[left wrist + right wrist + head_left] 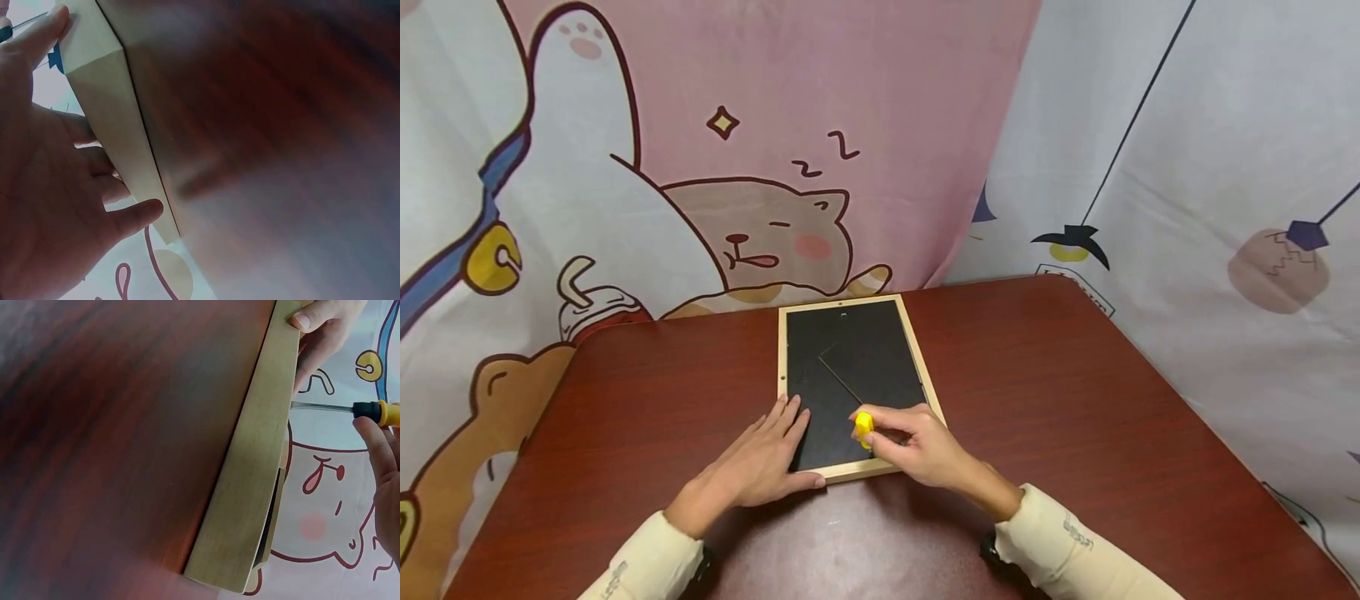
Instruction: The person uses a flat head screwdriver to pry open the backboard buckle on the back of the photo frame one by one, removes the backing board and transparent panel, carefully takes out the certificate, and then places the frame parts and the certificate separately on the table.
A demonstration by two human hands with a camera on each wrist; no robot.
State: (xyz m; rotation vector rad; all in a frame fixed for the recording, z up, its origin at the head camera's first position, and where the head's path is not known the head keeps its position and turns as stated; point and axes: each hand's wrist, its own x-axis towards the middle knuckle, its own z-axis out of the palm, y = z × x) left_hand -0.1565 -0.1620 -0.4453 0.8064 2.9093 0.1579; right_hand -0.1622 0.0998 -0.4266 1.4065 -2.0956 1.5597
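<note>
A picture frame (853, 471) of pale wood lies on the table, its black backing board (850, 333) facing up. My left hand (760, 462) rests on the near left corner, fingers straight over the board and thumb along the near edge. In the left wrist view that thumb (140, 219) touches the wooden side. With thumb and fingers my right hand (925, 446) pinches a screwdriver (864, 423) by its yellow handle, over the near part of the board. The right wrist view shows its metal shaft (325, 407) reaching down to the frame's edge.
The frame lies on a reddish-brown table (1037, 375). Behind it hangs a cloth (925, 125) printed with cartoon animals, and a pale printed cloth (1210, 167) hangs on the right. A small metal hanger (843, 315) sits near the board's far end.
</note>
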